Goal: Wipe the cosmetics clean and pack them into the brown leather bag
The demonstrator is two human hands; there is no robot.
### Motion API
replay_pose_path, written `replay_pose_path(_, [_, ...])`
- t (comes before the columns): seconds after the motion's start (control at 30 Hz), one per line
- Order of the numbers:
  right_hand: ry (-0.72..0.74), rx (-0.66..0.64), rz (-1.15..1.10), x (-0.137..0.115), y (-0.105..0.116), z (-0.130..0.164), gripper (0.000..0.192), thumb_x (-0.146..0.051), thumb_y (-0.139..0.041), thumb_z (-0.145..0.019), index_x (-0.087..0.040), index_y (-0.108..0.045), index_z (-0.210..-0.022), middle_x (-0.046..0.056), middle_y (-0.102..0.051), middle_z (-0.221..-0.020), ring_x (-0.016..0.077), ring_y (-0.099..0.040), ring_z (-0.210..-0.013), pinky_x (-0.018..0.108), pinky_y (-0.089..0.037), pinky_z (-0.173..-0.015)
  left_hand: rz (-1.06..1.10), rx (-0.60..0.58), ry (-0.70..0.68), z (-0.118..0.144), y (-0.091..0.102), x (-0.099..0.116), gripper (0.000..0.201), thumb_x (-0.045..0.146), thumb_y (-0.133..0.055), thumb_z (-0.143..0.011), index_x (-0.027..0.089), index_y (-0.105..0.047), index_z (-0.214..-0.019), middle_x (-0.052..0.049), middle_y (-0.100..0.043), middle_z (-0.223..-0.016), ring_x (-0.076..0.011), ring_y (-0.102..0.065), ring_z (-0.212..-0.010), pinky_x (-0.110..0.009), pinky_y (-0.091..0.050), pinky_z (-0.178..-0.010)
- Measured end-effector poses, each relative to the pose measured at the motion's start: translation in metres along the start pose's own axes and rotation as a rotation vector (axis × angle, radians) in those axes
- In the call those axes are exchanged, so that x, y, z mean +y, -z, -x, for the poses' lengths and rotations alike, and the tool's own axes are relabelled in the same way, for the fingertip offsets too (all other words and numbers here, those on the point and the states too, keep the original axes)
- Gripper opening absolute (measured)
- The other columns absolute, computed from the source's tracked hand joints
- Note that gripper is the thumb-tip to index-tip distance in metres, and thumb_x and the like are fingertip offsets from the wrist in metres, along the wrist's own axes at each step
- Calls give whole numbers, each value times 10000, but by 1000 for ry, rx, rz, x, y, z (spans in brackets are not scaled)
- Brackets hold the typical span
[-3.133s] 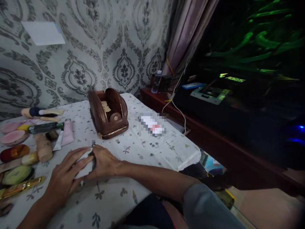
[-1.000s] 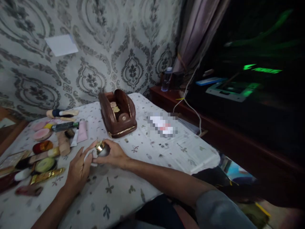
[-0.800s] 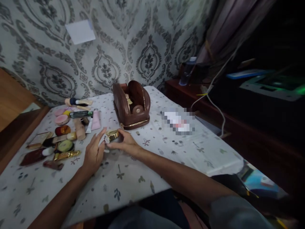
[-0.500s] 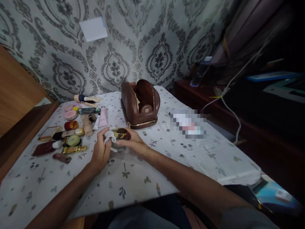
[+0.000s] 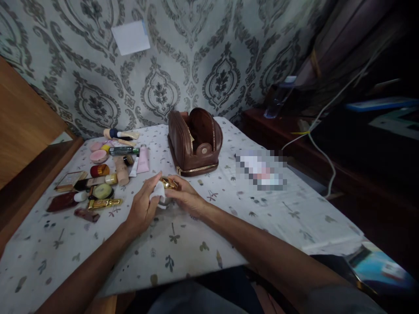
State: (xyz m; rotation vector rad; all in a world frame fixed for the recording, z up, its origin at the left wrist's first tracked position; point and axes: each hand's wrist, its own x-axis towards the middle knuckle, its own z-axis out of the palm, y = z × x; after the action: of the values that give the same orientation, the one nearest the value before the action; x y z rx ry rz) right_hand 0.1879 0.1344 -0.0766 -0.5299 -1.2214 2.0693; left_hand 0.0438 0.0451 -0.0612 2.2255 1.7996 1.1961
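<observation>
Item: gold-lidded jar [image 5: 169, 183], pinched steady in right hand [image 5: 186, 198]; left hand [image 5: 144, 208] fingers press white wipe [image 5: 158, 192] against it; wiping best done gently, jar low over desk [image 5: 196, 235].

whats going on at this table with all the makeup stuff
A person sits at a table covered with a leaf-print cloth. Their right hand holds a small gold-lidded jar, and the left hand presses a white wipe against it. Just behind stands an open brown leather toiletry bag. To the left lie cosmetics: a pink tube, a makeup brush, compacts and small pots.
</observation>
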Motion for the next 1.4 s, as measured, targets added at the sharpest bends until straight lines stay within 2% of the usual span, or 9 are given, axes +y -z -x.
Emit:
replay_pose_path(0.27, [7,-46,127,-7,2,2,517,-367,-869,-562,-193,-640,-992,-39,-606,-857,137,-560,-815,262,-422,-786,-13,30,226,-2,2,-4,462,296,-371,-950,128,-435,-1375,-122,-641,-1279,-216,-646,-1099,-350,-520,-910])
replay_pose_path(0.4, [-45,-101,185,-10,7,-2,580,-343,-882,-533,-194,-644,-1040,-26,-644,-898,153,-592,-858,290,-435,-852,14,76,247,-4,5,-8,351,308,-414,-938,139,-482,-1238,-93,-678,-1093,-202,-659,-984,-315,-516,-824])
replay_pose_path(0.5, [-77,-166,248,-12,15,-7,604,-304,-889,-527,-188,-645,-1067,-19,-659,-927,151,-600,-882,301,-440,-891,8,41,258,-7,8,-8,264,323,-435,-935,166,-544,-1118,-37,-674,-918,-179,-639,-826,-287,-499,-743])
replay_pose_path(0.63, [-60,-258,338,-21,31,-12,588,-308,-889,-550,-176,-663,-1076,-10,-661,-929,156,-607,-886,332,-463,-896,13,25,177,-11,10,-6,227,302,-452,-925,180,-622,-1011,-38,-680,-929,-184,-628,-873,-293,-494,-797])
replay_pose_path(0.8, [-9,-364,396,-32,42,-10,598,-286,-886,-565,-193,-681,-1118,-6,-673,-953,161,-615,-911,348,-491,-884,34,36,104,-11,8,-5,245,241,-470,-919,167,-661,-1053,-53,-691,-986,-185,-633,-935,-303,-496,-849])
replay_pose_path(0.97, [-4,-362,413,-34,42,-9,497,-315,-858,-620,-177,-693,-1068,-2,-674,-917,150,-610,-857,314,-487,-824,29,29,41,-9,9,-2,253,247,-485,-935,169,-667,-1093,-60,-698,-1006,-185,-641,-945,-316,-508,-851])
replay_pose_path(1.2, [-33,-227,453,-27,48,-17,435,-394,-850,-627,-141,-721,-957,-32,-614,-738,114,-560,-704,242,-439,-656,-62,12,-205,-8,8,3,226,220,-556,-901,224,-711,-1064,-82,-700,-1062,-221,-633,-1024,-385,-512,-895])
replay_pose_path(1.3, [-31,-260,436,-28,48,-16,456,-394,-842,-638,-145,-721,-1000,-18,-640,-775,124,-574,-740,250,-452,-678,-37,17,-182,-9,9,2,233,208,-539,-904,221,-706,-1066,-78,-700,-1060,-214,-634,-1018,-375,-509,-893])
replay_pose_path(1.4, [-21,-303,445,-31,47,-14,460,-363,-837,-647,-159,-720,-1042,0,-663,-833,135,-582,-776,268,-467,-709,25,6,-33,-11,11,-4,262,211,-489,-906,191,-691,-1072,-71,-699,-1026,-201,-638,-978,-343,-505,-867])
